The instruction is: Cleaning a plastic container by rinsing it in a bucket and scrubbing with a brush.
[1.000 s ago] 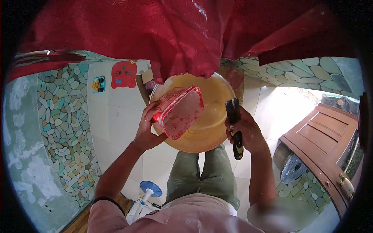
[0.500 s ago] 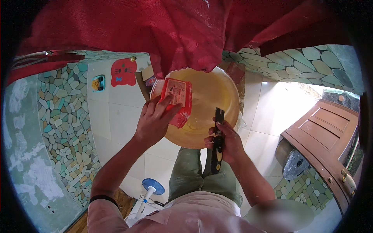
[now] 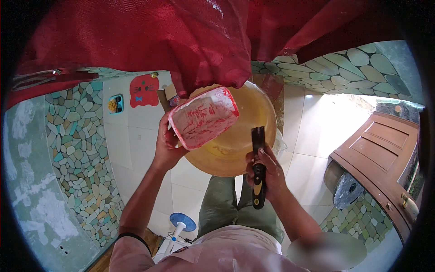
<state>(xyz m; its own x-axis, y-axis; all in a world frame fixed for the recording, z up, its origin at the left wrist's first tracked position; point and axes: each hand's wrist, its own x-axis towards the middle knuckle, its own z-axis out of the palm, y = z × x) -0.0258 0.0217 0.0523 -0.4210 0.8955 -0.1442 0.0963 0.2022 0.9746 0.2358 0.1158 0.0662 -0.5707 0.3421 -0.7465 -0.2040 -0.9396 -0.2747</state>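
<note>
Two hands up and busy, both full. R hand [image 3: 265,170] is wrapped tight round the black-and-yellow handle of a putty knife [image 3: 258,156], fingers closed all the way, thumb side up. Blade points far, up toward the rim of the yellow basin [image 3: 253,122], handle trails near toward the person's chest. So the tool's long axis runs near-to-far, almost straight, w/ only a slight lean.

L hand [image 3: 166,143] grips the near-left edge of a red tub [image 3: 204,117], fingers curled under and behind it, thumb on the rim side. Tub is tilted so its open mouth faces the camera; inside is smeared white w/ red streaks showing through. Can't tell how much paste is left in it.

Key relation: tub sits up and to the left of the blade tip, close but apart, a clear gap between them. Blade edge is nearer the tub's right-hand corner than anything else. R hand is the closer one to that corner; L just holds the tub steady over the basin.

Outward from there: basin sits below both hands, above the person's green trousers [image 3: 222,204]. Red cloth [image 3: 158,41] hangs overhead. Pebble-tile wall [image 3: 72,149] to the left, wooden door [image 3: 385,154] right, blue-headed tool [image 3: 182,222] on the white floor near-left.
</note>
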